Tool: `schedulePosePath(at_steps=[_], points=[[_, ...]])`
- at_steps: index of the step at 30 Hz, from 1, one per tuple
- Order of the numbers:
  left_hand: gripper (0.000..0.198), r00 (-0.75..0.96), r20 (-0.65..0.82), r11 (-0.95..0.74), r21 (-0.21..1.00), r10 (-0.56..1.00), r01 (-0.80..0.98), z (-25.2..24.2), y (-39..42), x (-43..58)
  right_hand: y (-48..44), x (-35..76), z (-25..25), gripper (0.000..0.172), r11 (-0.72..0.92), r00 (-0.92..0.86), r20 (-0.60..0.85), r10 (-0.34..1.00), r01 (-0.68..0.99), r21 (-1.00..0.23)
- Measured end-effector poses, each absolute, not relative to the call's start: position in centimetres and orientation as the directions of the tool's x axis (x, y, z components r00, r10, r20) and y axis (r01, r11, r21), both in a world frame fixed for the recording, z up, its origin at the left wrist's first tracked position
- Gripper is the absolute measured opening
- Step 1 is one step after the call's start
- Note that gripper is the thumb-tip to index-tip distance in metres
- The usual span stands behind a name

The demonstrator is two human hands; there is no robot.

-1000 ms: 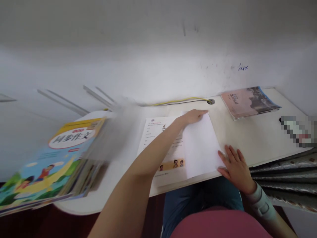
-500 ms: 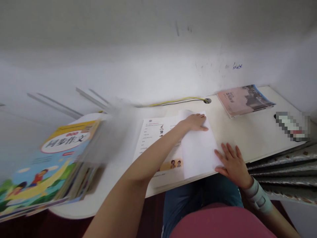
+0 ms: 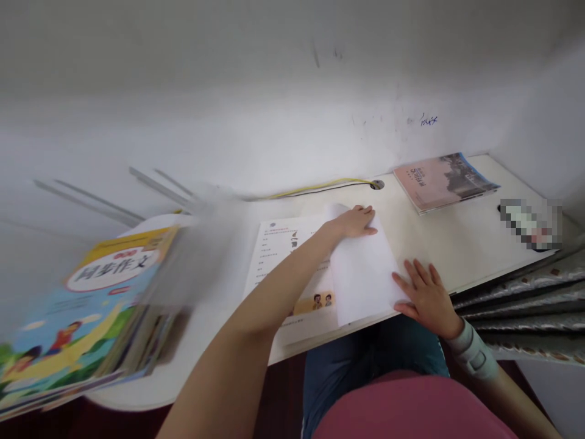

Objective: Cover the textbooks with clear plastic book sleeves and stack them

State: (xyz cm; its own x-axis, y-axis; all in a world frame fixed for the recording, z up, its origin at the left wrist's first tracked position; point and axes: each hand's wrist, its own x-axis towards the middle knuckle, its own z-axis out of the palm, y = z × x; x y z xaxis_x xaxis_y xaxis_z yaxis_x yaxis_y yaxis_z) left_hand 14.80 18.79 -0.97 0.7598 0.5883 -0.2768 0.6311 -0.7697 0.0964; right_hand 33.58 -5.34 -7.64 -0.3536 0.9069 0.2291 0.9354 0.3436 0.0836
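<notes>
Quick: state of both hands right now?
Left hand: open, laid on the white sheet, no grip visible.
Right hand: open and spread by the white sheet's right edge, holding nothing.

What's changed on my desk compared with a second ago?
Your left hand has gone from an extended finger at the far corner of the white page to lying on it, thumb out. The camera shifted, so the desk sits slightly further left in view. Your right hand stays at the page's right edge; the pink book and book stack lie as before.
</notes>
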Motion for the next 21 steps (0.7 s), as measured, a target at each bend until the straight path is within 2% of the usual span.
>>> schedulePosePath(at_steps=[6,11,16,21], points=[[0.070,0.788,-0.241,-0.789,0.115,0.567,0.603,-1.0,17.8,15.0,-5.4,33.6,-7.8,0.065,0.345,-0.352,0.232,0.907,0.936,0.071],[0.066,0.727,-0.194,-0.743,-0.017,0.659,0.669,0.3,14.8,14.1,-5.4,33.5,-7.5,0.065,0.340,-0.342,0.233,0.910,0.939,0.050],[0.077,0.722,-0.311,-0.746,0.055,0.619,0.663,-0.6,12.2,14.3,-5.5,33.5,-7.3,0.065,0.341,-0.338,0.222,0.915,0.940,0.027],[0.080,0.689,-0.247,-0.701,0.050,0.681,0.711,-0.3,11.5,16.2,-5.5,33.3,-7.1,0.066,0.333,-0.325,0.229,0.917,0.943,0.008]])
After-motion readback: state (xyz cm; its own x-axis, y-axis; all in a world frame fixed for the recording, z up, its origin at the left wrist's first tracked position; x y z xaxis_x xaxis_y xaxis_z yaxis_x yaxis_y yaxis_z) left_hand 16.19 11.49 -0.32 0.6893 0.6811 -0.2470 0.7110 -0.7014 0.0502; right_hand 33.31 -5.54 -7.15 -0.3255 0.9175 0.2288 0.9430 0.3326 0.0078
